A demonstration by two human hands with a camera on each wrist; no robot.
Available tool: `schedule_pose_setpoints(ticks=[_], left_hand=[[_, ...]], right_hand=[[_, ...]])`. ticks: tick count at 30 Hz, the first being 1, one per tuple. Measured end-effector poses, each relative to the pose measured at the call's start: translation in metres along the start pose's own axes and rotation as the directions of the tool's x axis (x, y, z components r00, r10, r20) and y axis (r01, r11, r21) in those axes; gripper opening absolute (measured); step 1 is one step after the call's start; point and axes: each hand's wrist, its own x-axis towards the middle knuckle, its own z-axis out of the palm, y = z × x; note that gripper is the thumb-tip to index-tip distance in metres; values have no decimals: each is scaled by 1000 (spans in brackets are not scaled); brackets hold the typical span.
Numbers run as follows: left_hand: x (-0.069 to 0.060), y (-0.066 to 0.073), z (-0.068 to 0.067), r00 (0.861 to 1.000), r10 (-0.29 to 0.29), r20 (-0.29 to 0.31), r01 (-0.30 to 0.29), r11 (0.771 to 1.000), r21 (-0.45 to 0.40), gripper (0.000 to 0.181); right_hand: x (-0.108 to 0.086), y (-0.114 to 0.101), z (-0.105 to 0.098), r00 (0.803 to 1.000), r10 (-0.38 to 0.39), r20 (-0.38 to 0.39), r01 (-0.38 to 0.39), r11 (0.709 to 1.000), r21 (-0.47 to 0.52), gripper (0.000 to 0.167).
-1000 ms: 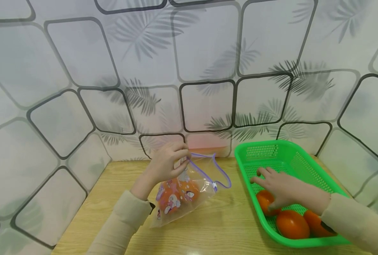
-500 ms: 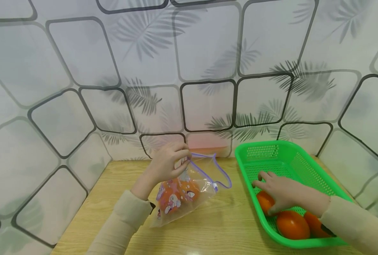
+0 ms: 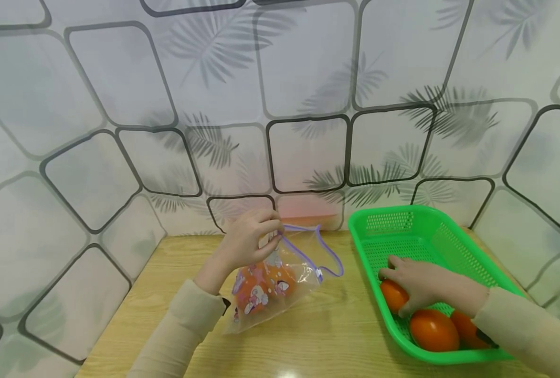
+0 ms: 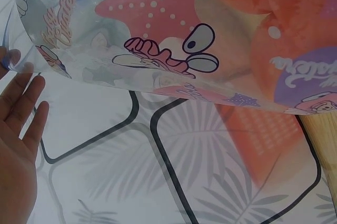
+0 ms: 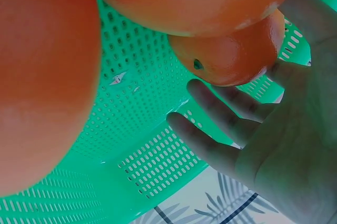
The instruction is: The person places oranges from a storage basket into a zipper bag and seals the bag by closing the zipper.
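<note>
My left hand (image 3: 251, 236) pinches the upper edge of a clear printed zip bag (image 3: 303, 269) with a purple closure; its mouth gapes, and orange-red round things show inside. In the left wrist view, fingertips of the hand (image 4: 21, 129) touch the bag film (image 4: 152, 13). Over the green basket (image 3: 450, 359), my right hand (image 3: 423, 286) reaches down, fingers spread about the leftmost tomato (image 3: 393, 297). The right wrist view shows the fingers of this hand (image 5: 284, 145) fairly straight beside a tomato (image 5: 226, 61), not closed round it.
Two more tomatoes, one in front (image 3: 434, 331) and one partly under the right wrist (image 3: 467, 329), lie at the basket's near end. The wooden table (image 3: 327, 325) meets a patterned backdrop (image 3: 308, 157) behind the bag and the basket.
My right hand has shifted slightly right and lower, closer about the leftmost tomato. The left hand and the bag have stayed nearly still.
</note>
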Motion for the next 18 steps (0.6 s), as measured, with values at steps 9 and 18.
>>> schedule_pose_setpoints(ticks=[9, 18], left_hand=[[1, 0, -1, 1000, 8, -5, -8, 1000, 5, 5], [0, 1, 1, 1000, 20, -20, -20, 1000, 11, 4]], right_hand=[[2, 0, 0, 1000, 7, 5, -7, 1000, 9, 73], [4, 0, 1, 999, 26, 30, -27, 999, 30, 73]])
